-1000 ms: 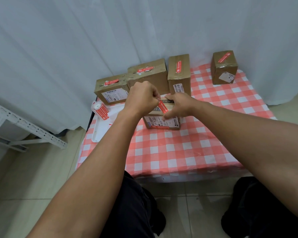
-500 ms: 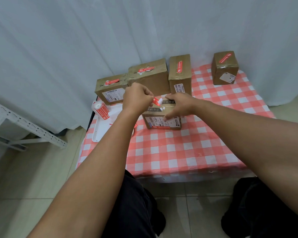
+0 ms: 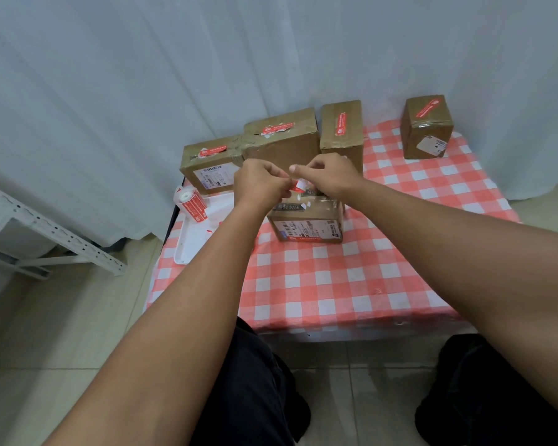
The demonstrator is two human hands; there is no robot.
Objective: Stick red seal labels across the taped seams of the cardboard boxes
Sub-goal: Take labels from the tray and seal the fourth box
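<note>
Red seal label (image 3: 298,185) pinched between left hand (image 3: 260,185) and right hand (image 3: 327,175) just above nearest cardboard box (image 3: 306,220), likely peeling backing before sealing taped seam; four sealed boxes parked behind, label roll (image 3: 192,204) on white tray (image 3: 190,249).

Makeshift parcel-packing corner, white curtain (image 3: 142,75), checked tablecloth (image 3: 351,278), tiled floor (image 3: 45,333), metal rack (image 3: 29,220)
</note>
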